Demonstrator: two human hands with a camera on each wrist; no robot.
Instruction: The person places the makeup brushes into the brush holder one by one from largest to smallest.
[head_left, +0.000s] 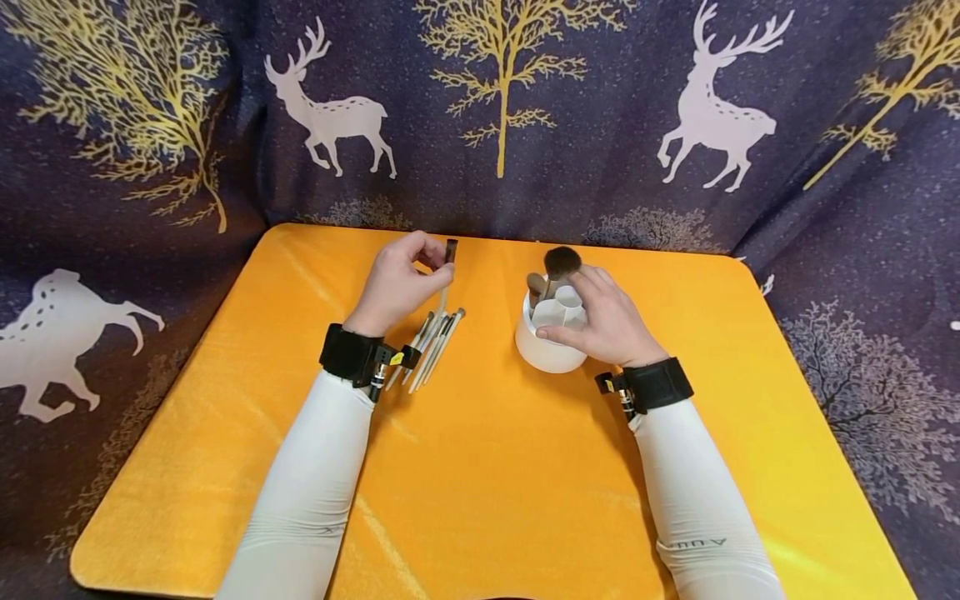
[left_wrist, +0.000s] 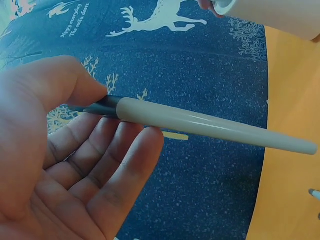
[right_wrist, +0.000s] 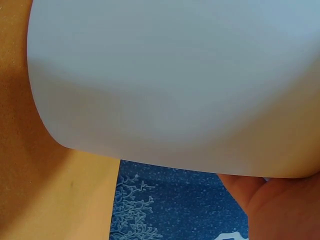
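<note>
Fingers of the left hand (head_left: 393, 283) pinch 1 brush (left_wrist: 215, 125), left of the white holder (head_left: 551, 355)

Left thumb and fingertips meet on the brush's dark collar; bristle end up, pale handle slanting down free. Brush well apart from the white holder. Right hand (head_left: 613, 317) grips the holder's right side, thumb across the near wall, other fingers toward the far rim. In the holder: 1 large fluffy brush (head_left: 562, 262), dark bristles, at the far side; 1 smaller brown-tipped brush (head_left: 536, 283) at the left. Pale dividers (head_left: 550, 312) show in its mouth; which compartments the brushes occupy, cannot tell. Left of the holder: loose brushes (head_left: 442, 348), pale handles, lying side by side, heads away from the person. Whether the pinched handle touches them, cannot tell. Under the holder, yellow-orange tabletop (head_left: 487, 467); beyond it, dark blue curtain (head_left: 465, 200) printed with white deer (head_left: 337, 119) and golden trees (head_left: 503, 100).
</note>
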